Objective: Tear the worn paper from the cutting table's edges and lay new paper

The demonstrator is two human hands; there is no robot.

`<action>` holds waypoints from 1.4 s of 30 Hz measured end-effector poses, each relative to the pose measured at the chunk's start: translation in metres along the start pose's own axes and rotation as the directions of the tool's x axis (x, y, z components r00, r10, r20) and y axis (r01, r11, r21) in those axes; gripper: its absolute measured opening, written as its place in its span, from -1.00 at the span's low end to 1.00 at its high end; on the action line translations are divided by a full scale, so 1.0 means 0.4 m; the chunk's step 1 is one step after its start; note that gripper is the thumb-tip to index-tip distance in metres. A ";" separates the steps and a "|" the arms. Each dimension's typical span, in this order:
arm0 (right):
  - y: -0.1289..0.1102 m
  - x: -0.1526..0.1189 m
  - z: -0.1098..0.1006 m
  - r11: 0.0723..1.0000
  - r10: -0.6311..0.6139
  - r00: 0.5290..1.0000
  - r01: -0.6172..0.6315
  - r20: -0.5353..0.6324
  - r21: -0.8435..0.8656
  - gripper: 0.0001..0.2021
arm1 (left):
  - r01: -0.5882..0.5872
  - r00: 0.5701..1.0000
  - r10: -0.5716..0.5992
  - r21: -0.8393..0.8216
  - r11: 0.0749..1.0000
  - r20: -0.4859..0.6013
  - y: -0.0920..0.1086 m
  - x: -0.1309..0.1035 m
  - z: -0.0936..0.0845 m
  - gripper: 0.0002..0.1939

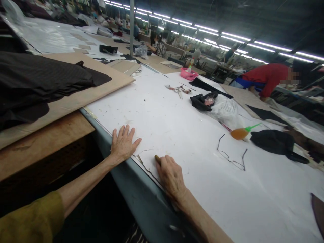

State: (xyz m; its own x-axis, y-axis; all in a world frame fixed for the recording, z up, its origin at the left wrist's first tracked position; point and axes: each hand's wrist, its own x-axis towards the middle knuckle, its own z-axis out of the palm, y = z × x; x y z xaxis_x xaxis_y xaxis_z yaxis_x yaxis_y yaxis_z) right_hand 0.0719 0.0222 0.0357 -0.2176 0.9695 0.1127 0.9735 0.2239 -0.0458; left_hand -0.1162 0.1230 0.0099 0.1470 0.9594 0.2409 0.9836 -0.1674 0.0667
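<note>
My left hand [123, 143] lies flat near the edge of the white tabletop [157, 118], its fingers spread and nothing held. To its right, my right hand [170, 173] is closed around a small brownish object [157, 159], whose end shows between thumb and forefinger; the rest is hidden in the fingers. Between the two hands, a thin dark strip [145, 166] runs along the table edge.
Eyeglasses [230, 158], an orange bottle [239, 133], a black cap [274, 143], a plastic bag [226, 109] and a pink basket [188, 74] sit on the table. Dark fabric [37, 79] covers a board at left. A person in red [268, 77] bends over at right.
</note>
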 end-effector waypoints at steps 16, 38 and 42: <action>0.063 0.176 -0.012 0.930 0.343 0.935 -0.325 0.087 -0.173 -0.83 | -0.003 0.999 0.004 -0.030 1.000 0.033 -0.005 0.002 0.015 -0.40; 0.075 0.052 -0.011 0.932 0.355 0.925 -0.339 0.133 -0.127 -0.82 | -0.014 0.999 0.013 -0.024 1.000 -0.029 -0.006 -0.003 0.029 -0.40; 0.064 0.185 0.008 0.915 0.392 0.919 -0.384 0.046 -0.119 -0.81 | -0.019 1.000 0.019 -0.019 1.000 -0.013 -0.004 -0.003 0.023 -0.39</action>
State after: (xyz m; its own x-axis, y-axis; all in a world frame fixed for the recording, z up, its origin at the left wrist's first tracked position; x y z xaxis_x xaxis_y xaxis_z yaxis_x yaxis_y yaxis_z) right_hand 0.0805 0.0999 0.0395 0.1784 0.9831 0.0402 0.9832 -0.1797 0.0331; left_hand -0.1171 0.1244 0.0004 0.1642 0.9531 0.2543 0.9785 -0.1900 0.0803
